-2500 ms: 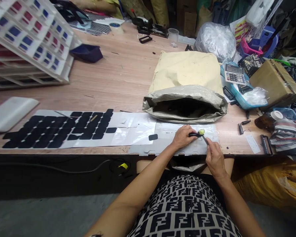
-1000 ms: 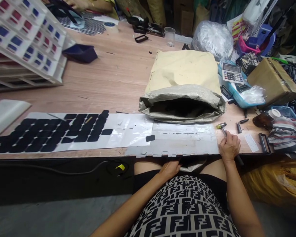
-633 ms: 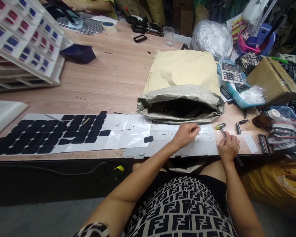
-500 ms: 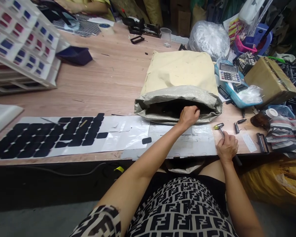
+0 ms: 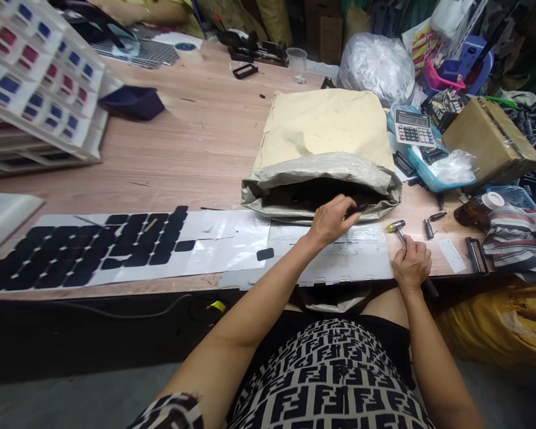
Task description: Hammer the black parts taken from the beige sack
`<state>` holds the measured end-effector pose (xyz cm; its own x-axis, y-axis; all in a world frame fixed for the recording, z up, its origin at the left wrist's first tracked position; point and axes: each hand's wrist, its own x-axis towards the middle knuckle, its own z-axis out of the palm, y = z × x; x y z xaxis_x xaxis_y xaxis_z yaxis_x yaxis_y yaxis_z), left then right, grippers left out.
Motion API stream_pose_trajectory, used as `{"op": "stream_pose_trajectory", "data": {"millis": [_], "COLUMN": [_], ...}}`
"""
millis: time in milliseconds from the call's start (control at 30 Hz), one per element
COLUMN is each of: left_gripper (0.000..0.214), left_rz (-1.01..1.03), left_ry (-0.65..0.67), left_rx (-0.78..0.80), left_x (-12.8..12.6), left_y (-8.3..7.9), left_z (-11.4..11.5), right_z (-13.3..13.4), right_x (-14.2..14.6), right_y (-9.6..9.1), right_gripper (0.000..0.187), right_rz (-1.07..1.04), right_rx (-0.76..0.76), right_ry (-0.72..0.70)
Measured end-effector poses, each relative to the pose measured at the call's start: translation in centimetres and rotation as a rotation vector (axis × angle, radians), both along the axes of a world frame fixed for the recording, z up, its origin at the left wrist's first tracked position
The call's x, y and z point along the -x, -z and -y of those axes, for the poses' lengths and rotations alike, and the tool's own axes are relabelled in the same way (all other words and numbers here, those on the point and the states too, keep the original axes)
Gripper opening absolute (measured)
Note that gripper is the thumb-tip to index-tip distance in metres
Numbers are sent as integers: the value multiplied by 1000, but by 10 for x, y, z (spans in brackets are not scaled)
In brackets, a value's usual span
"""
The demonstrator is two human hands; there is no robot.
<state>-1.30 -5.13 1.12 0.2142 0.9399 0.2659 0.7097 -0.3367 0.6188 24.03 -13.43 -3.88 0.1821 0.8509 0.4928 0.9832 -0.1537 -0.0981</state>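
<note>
Head view: a soft cream sack (image 5: 324,128) lies on the wood-grain table (image 5: 196,143), its shiny grey woven cuff folded back around a dark, wide mouth. Just at that mouth, the left hand (image 5: 333,219) has its fingers drawn together, pinching a small black piece (image 5: 360,208) — its full shape is partly hidden. At the table's edge, the right hand (image 5: 412,262) curls its fingers round a slim metal-shafted hammer (image 5: 397,226) with a yellow-tipped head, beside a smooth grey sheet (image 5: 295,265).
</note>
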Motion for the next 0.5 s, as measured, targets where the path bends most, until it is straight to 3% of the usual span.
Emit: {"op": "stream_pose_trajectory", "data": {"millis": [100,233,367,500], "left_gripper": [15,15,18,18], "left_rz": [-10,41,140,194], "left_ry": [136,126,131,137], "left_rx": [22,51,116,140], "left_x": [12,14,15,18], "left_y": [24,54,58,56], "left_z": [38,56,50,46], "right_z": [0,-1,-2,8], "right_x": [0,-2,-4,4], "right_y": [1,-1,-8,-19], "right_gripper": [42,43,42,44], "right_rz": [-29,-45,-79,-313], "right_rx": [26,49,78,41], "right_ry": [5,-6,-39,-157]}}
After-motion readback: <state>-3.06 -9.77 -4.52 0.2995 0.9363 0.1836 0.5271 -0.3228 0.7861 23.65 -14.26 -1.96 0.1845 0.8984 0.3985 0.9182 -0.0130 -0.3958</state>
